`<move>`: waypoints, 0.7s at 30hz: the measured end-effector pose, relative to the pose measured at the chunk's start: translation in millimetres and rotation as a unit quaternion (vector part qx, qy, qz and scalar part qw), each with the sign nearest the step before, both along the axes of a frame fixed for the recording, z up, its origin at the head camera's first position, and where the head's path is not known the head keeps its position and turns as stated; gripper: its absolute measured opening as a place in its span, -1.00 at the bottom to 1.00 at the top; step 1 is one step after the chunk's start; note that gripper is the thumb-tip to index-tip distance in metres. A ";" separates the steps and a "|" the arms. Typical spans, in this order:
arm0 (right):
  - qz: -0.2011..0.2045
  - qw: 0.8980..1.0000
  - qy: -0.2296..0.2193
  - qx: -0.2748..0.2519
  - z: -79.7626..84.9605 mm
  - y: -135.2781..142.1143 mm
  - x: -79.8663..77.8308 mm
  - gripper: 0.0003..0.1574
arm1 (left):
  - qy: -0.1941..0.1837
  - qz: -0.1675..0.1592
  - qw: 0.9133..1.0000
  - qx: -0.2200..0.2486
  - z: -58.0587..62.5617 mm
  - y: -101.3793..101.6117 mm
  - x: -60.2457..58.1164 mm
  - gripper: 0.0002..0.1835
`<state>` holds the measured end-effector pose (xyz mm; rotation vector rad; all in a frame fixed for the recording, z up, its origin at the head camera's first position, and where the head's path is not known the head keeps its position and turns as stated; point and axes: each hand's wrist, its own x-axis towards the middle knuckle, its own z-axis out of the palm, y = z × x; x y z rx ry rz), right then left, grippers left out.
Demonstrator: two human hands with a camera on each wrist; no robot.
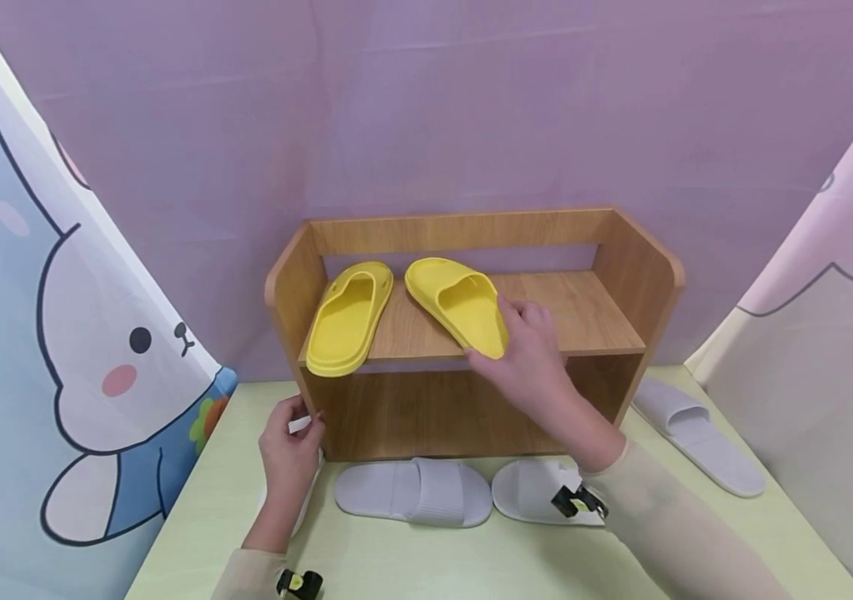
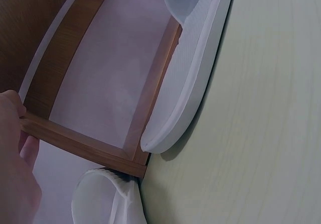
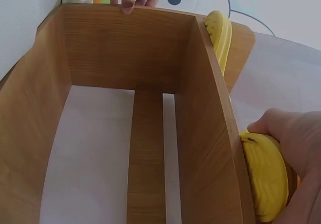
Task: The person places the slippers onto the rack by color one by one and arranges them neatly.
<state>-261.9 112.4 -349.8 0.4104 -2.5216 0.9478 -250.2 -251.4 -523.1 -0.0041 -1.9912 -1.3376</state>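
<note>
A small wooden shoe rack (image 1: 464, 229) has two levels. On its top shelf, at the left end, lies a yellow slipper (image 1: 343, 329) with its heel slightly past the front edge. A second yellow slipper (image 1: 464, 304) is turned at an angle near the shelf's middle. My right hand (image 1: 534, 362) grips this one by its heel end, thumb on the near side. At the rack's left side panel, my left hand (image 1: 287, 450) pinches the front edge low down between thumb and fingers. The right wrist view shows the lower level (image 3: 125, 48) from the front.
In front of the rack lie two pale grey slippers, one at the middle (image 1: 414, 492) and one on the right (image 1: 524, 492), partly under my right forearm. Another slipper (image 1: 704, 437) is right of the rack. Beside the left panel sits a whitish slipper (image 2: 108, 199), mostly hidden.
</note>
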 end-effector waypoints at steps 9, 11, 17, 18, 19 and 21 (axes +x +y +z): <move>-0.022 0.999 -0.044 -0.009 3.4 -12.9 -7.0 0.27 | 0.005 0.006 1.000 0.010 3.6 3.8 2.5 -0.65; -0.028 0.998 -0.051 -0.013 4.7 -15.0 -7.6 0.28 | 0.008 0.011 1.000 0.009 3.1 5.0 1.4 -0.65; -0.037 0.997 -0.060 -0.019 7.9 -21.8 -10.1 0.28 | 0.001 0.013 1.000 -0.005 -1.8 0.3 -1.7 -0.66; -0.038 0.997 -0.063 -0.020 8.2 -23.0 -10.6 0.28 | 0.001 0.010 1.000 -0.004 -1.5 0.0 -1.3 -0.66; -0.040 0.997 -0.063 -0.020 8.5 -24.5 -11.1 0.28 | 0.000 0.009 1.000 -0.005 -1.4 -0.1 -1.3 -0.66; -0.042 0.997 -0.066 -0.024 8.8 -27.5 -12.6 0.28 | 0.000 0.007 1.000 -0.005 -1.0 -0.4 -1.4 -0.67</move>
